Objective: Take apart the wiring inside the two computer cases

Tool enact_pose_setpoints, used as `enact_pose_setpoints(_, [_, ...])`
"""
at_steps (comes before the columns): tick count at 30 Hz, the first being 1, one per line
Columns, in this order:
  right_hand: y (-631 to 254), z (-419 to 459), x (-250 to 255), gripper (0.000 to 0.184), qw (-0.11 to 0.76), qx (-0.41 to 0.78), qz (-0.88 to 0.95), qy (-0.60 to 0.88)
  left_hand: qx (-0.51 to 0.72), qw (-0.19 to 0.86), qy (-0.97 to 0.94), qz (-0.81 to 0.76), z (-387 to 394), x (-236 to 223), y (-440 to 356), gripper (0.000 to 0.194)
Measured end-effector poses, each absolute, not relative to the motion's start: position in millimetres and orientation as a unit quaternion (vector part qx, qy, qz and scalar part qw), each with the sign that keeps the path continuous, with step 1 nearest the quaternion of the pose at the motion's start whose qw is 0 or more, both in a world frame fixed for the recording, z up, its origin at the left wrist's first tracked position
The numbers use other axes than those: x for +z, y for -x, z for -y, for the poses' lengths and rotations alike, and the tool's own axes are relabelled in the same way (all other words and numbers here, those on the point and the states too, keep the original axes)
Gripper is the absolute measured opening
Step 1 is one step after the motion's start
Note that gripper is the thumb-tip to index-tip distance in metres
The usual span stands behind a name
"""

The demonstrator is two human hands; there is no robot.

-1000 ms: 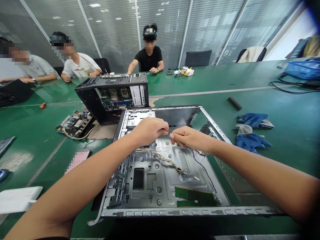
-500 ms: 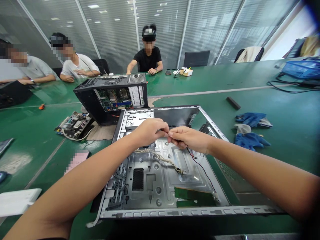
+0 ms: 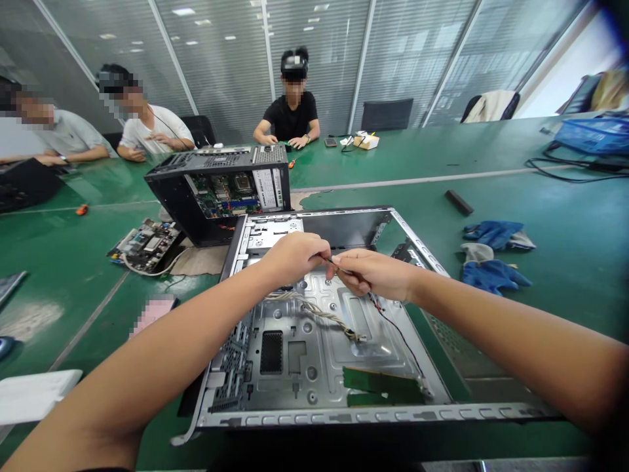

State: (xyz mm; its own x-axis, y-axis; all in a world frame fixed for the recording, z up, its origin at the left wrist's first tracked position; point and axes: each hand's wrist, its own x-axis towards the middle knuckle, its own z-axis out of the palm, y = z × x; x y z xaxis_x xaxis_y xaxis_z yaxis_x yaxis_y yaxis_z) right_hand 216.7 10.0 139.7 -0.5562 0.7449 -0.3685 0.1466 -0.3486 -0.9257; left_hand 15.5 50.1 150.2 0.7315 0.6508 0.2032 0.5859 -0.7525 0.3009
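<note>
Above an open computer case [image 3: 314,414] lying on its side, my left hand [image 3: 302,254] and my right hand [image 3: 366,269] meet with fingers pinched. A thin cable [image 3: 334,262] shows between the fingertips, and both hands grip it. From under the right hand, a thin twisted wire with red and dark strands [image 3: 400,331] runs down inside the case. A beige twisted cable bundle [image 3: 322,313] lies across the bare metal floor. Green memory modules [image 3: 383,381] rest near the case's front edge.
Behind stands a second black computer case [image 3: 167,190] with its motherboard showing. To its left lies a loose circuit board [image 3: 150,246]. Blue gloves [image 3: 494,275] and a dark bar [image 3: 458,202] are on the right. Several people sit across the green table [image 3: 383,172].
My fingertips have drawn slightly apart, so the thin cable between them now shows. Across the table, the co-worker in black has pulled one arm in toward the other hand.
</note>
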Motion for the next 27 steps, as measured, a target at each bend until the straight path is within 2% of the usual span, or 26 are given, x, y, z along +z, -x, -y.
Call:
enact_pose_setpoints(10, [-210,-11,135,0.026,0.198,0.627,0.598,0.458,0.102,0.078,-0.943,-0.308,-51,152,-14,0.022])
enact_pose_setpoints(19, [-207,-15,141,0.026,0.12,0.378,0.769,0.502,0.045,0.012,-0.952,-0.302,-50,147,-18,0.02])
enact_pose_setpoints(27, [-204,-13,141,0.028,0.105,0.309,0.795,0.511,0.041,0.016,-0.952,-0.303,-49,147,-18,0.021])
